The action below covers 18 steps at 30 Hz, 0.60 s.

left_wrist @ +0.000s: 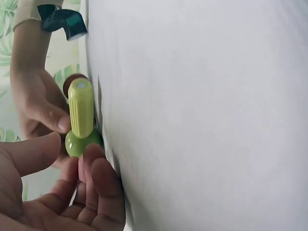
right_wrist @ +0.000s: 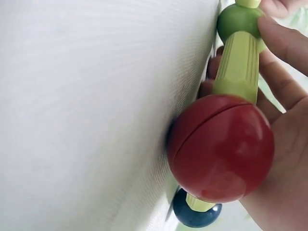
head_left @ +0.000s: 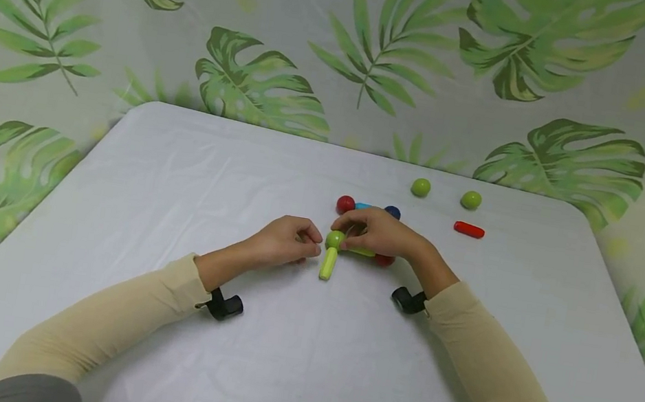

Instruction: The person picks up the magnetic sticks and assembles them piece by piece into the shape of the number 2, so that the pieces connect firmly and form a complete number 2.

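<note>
My right hand (head_left: 383, 232) holds a green ball (head_left: 335, 238) between its thumb and fingers at the middle of the table. From this ball a yellow-green stick (head_left: 327, 266) points toward me. A second yellow-green stick (right_wrist: 237, 67) runs from the ball to a red ball (right_wrist: 221, 147) beneath the right hand. Beyond that lies a dark blue ball (right_wrist: 196, 209) with another pale stick at it. My left hand (head_left: 286, 243) is just left of the green ball, its fingers loosely bent and a gap between thumb and fingertips. Whether its fingertips touch the ball, I cannot tell.
Behind the right hand, another red ball (head_left: 345, 204) joins a light blue stick (head_left: 363, 206) leading to the dark blue ball. Farther back are two loose green balls, one left (head_left: 421, 187) and one right (head_left: 471, 199). A red stick (head_left: 469, 230) lies on the white tabletop (head_left: 209, 163).
</note>
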Tool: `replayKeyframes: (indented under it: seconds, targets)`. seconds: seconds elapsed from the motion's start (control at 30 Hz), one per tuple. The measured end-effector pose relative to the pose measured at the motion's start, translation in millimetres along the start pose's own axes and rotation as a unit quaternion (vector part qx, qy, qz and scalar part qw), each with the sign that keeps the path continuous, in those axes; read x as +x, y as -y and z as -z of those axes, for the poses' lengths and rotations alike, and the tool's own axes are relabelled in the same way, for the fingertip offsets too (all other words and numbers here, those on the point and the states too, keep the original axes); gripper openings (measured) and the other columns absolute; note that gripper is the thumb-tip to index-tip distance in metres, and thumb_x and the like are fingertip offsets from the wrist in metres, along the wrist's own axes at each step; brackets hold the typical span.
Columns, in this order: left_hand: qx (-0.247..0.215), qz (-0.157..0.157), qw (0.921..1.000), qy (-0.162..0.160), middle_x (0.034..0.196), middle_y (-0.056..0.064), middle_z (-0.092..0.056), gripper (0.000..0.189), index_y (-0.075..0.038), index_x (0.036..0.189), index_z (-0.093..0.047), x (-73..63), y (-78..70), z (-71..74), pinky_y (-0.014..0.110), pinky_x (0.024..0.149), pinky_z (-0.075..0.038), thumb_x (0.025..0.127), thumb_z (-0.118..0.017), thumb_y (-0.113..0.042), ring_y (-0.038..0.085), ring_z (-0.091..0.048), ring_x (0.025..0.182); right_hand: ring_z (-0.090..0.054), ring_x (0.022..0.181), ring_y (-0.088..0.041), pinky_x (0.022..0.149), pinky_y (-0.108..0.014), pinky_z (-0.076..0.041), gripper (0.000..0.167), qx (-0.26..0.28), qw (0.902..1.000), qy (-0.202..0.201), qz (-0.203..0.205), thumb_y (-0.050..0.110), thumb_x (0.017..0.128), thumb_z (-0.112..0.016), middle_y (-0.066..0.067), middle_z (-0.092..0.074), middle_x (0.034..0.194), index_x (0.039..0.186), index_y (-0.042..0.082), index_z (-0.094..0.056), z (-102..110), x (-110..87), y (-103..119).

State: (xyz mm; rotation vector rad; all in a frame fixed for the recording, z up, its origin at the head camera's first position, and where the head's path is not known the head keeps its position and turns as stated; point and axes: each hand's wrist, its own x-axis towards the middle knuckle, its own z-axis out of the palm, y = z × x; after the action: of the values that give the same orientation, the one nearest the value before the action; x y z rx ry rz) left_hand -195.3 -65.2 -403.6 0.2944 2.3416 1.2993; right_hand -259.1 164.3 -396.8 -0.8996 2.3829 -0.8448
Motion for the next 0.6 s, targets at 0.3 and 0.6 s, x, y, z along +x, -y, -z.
replayKeyframes:
  seconds: [0.3, 0.6]
  targets:
    - [0.119, -0.093, 0.9883, -0.025, 0.110, 0.006, -0.070, 0.022, -0.010, 0.114, -0.066, 7.9, -4.4, 10.8, 0.023, 0.068, -0.050, 0.093, -0.066, -0.016, 0.013, -0.063, 0.079, -0.062, 0.111, -0.026, 0.090, -0.041, -0.056, 0.043, -0.068, 0.9951, -0.072, 0.010, 0.014, 0.089, -0.073, -0.005, -0.061, 0.132, 0.130, 0.011, -0.061, 3, -32.1, 4]
    - [0.252, -0.261, 0.9316, -0.019, 0.120, 0.003, -0.067, 0.029, -0.012, 0.120, -0.069, 20.4, -3.7, 13.8, 0.036, 0.100, -0.051, 0.092, -0.064, -0.005, 0.021, -0.063, 0.112, -0.042, 0.138, -0.036, 0.106, -0.057, -0.046, 0.057, -0.163, 0.9738, -0.155, -0.030, 0.015, 0.087, -0.075, -0.014, -0.039, 0.153, 0.140, 0.011, -0.053, 14, -107.7, -3]
